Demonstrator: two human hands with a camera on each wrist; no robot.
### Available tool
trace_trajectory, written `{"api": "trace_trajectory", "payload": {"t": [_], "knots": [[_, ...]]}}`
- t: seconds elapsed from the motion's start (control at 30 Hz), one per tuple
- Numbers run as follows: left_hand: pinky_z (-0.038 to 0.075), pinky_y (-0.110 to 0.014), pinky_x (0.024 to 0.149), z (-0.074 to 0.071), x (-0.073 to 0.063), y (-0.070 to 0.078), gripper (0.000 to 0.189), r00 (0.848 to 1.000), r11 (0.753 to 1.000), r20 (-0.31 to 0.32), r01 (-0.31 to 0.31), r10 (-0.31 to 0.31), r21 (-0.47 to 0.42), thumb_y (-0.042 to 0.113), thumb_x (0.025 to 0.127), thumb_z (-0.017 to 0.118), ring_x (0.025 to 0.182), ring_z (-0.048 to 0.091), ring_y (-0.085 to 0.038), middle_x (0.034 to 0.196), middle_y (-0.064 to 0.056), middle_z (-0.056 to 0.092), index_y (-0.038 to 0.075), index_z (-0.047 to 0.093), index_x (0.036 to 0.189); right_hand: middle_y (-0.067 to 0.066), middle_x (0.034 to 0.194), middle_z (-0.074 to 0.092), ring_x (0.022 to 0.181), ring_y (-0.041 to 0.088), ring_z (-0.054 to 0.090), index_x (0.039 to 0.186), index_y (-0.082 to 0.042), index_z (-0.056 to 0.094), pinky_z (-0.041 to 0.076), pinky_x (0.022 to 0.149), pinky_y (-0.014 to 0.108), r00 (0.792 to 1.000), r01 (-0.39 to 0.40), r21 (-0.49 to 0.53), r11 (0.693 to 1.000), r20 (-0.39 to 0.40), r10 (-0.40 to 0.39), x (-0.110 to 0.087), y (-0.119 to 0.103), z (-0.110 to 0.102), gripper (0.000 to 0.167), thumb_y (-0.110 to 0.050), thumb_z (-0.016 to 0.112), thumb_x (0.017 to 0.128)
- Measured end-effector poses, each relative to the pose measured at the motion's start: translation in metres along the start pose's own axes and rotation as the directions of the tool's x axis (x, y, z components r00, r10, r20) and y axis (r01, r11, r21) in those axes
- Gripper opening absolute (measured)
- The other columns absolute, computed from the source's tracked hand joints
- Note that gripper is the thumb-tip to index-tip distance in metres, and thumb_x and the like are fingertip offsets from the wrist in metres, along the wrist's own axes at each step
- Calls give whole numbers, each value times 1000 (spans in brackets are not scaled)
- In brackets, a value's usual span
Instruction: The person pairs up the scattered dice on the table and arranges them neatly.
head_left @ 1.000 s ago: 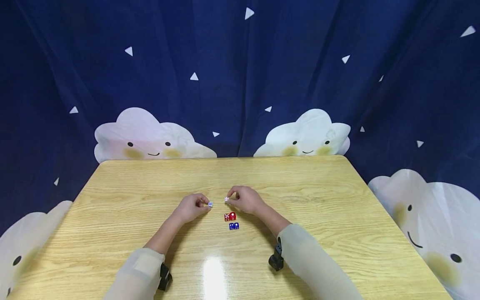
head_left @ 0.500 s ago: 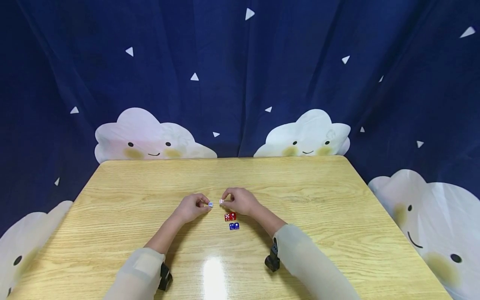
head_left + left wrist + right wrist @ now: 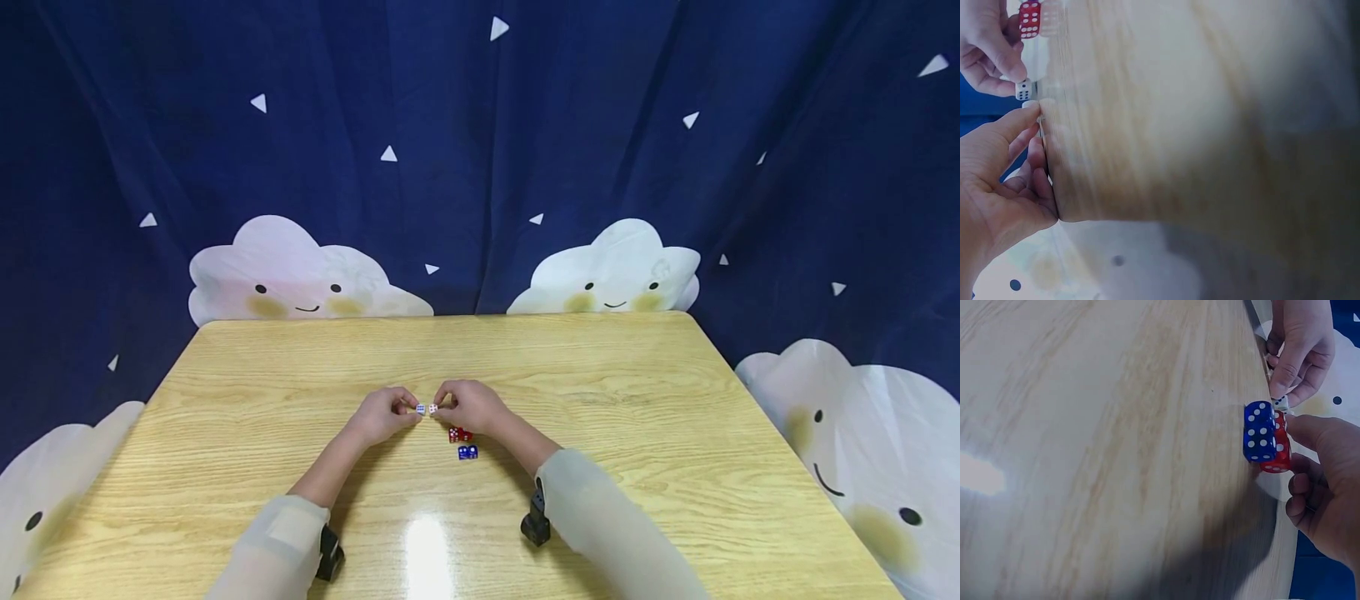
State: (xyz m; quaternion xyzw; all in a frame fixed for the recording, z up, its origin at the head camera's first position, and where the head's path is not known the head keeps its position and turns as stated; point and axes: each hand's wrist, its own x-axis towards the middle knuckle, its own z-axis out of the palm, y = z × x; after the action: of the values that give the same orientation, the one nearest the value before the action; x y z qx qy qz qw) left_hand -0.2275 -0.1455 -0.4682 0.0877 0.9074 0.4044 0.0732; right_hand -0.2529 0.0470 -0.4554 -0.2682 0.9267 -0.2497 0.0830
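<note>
My left hand (image 3: 384, 414) pinches a white die with blue pips (image 3: 421, 409) between thumb and forefinger. Facing it, my right hand (image 3: 474, 408) pinches another white die (image 3: 433, 409), its pips reddish from above. A narrow gap seems to separate the two white dice. Just nearer to me, two red dice (image 3: 455, 435) lie side by side, partly covered by the right hand. Two blue dice (image 3: 468, 452) sit side by side in front of the red ones. In the right wrist view, the blue dice (image 3: 1260, 432) and red dice (image 3: 1282, 450) hide the right hand's die.
Everything lies on a light wooden table (image 3: 637, 417). A dark blue curtain (image 3: 465, 150) with white clouds and triangles hangs behind and beside it. Light glares off the table's near part. Each forearm carries a black wrist camera (image 3: 536, 521).
My right hand has moved left and slightly nearer with its white die, closing most of the distance to the other white die. The left hand has stayed in place.
</note>
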Motion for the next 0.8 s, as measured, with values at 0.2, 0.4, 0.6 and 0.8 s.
{"api": "trace_trajectory", "payload": {"t": [0.2, 0.4, 0.6, 0.8], "knots": [[34, -21, 52, 0, 0, 0, 15, 1000, 1000, 1, -1, 1, -3, 15, 82, 70, 60, 43, -11, 71, -2, 53, 6, 65, 94, -9, 61, 51, 53, 3, 43, 95, -16, 66, 34, 51, 19, 1000, 15, -23, 1000, 0, -15, 2, -1, 4, 15, -26, 68, 85], [34, -21, 51, 0, -1, 0, 14, 1000, 1000, -7, 6, -6, -6, 14, 82, 70, 60, 43, -11, 72, -2, 53, 7, 65, 93, -10, 63, 52, 53, 2, 43, 95, -16, 66, 34, 52, 18, 1000, 22, -38, 999, 4, -22, 4, 0, 6, 14, -26, 67, 85], [34, -20, 51, 1, -1, -1, 15, 1000, 1000, -10, 4, -4, -7, 14, 82, 70, 59, 43, -11, 71, -1, 53, 6, 65, 94, -9, 63, 53, 54, 2, 44, 95, -16, 66, 34, 52, 19, 1000, 15, -42, 999, 9, -14, 5, -1, 5, 15, -27, 68, 85], [33, -20, 50, 1, 0, -2, 15, 1000, 1000, -4, 11, -11, -8, 14, 82, 70, 59, 43, -10, 71, -1, 53, 7, 65, 94, -9, 65, 55, 54, 2, 44, 95, -17, 66, 34, 52, 18, 1000, 7, -41, 999, 10, -6, 6, -2, 7, 15, -27, 68, 85]]}}
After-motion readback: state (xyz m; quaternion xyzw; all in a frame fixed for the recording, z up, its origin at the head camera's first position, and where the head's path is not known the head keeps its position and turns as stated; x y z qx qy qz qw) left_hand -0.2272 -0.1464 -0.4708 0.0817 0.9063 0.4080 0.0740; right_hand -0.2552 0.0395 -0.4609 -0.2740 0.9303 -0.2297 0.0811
